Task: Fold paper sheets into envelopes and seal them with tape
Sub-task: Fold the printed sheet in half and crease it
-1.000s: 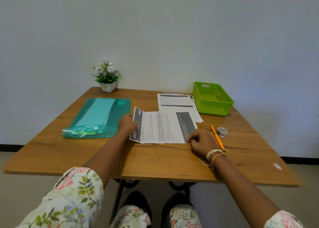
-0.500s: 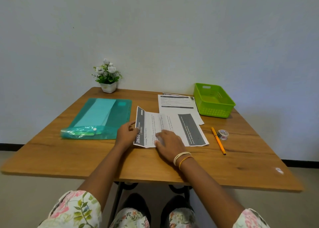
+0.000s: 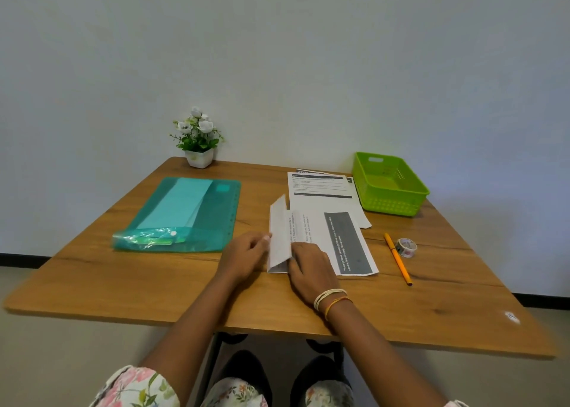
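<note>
A printed paper sheet (image 3: 333, 240) with a dark grey band lies near the middle of the wooden table (image 3: 154, 289). Its left edge stands lifted as a white flap. My left hand (image 3: 246, 254) pinches that flap at its outer edge. My right hand (image 3: 310, 266) presses flat on the sheet just right of the fold line. A small roll of patterned tape (image 3: 406, 247) sits to the right, beside an orange pen (image 3: 397, 258).
More printed sheets (image 3: 320, 190) lie behind the folded one. A green plastic basket (image 3: 389, 184) stands at the back right. A teal plastic folder (image 3: 185, 215) lies at the left, and a small potted plant (image 3: 198, 138) stands against the wall.
My right hand slid from the sheet's right corner to near its left fold line. My left hand lifted the left edge up and over, so the flap now stands raised.
</note>
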Demonstrator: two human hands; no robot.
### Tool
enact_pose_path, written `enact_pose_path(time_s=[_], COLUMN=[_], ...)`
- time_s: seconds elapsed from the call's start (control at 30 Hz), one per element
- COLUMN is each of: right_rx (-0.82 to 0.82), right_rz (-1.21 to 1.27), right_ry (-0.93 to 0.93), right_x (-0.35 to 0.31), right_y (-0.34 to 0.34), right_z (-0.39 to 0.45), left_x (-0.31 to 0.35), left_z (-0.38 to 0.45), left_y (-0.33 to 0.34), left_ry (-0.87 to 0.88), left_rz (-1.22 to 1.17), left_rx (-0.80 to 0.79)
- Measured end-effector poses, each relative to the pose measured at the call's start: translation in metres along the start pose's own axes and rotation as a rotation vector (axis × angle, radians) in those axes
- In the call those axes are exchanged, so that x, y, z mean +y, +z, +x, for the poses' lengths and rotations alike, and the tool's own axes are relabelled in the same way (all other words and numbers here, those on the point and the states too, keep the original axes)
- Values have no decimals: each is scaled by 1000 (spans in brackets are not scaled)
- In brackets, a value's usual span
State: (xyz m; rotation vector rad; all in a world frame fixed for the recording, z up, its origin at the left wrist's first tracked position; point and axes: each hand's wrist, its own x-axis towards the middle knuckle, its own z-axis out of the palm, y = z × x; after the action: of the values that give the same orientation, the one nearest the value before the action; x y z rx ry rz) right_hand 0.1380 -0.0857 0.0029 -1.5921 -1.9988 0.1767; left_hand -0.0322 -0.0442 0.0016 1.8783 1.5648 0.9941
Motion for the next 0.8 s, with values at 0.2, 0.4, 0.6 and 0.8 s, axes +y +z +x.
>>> enact_pose_path(time_s=[0.2, 0.4, 0.6, 0.8], right_rx=[37, 145, -32, -48], right_rz=[101, 186, 36, 63], right_ry=[83, 119, 90, 89], right_x=[0, -2, 0, -1], right_y=[1, -1, 1, 1], right_z=[-2, -3, -3, -3], left_x=[6, 13, 18, 34], left_z=[-1, -3, -4, -5], left_y=[11, 21, 23, 32], left_ry=[18, 1, -10, -152], left_rz=[159, 305, 389, 582], left_rx=[76, 121, 129, 71])
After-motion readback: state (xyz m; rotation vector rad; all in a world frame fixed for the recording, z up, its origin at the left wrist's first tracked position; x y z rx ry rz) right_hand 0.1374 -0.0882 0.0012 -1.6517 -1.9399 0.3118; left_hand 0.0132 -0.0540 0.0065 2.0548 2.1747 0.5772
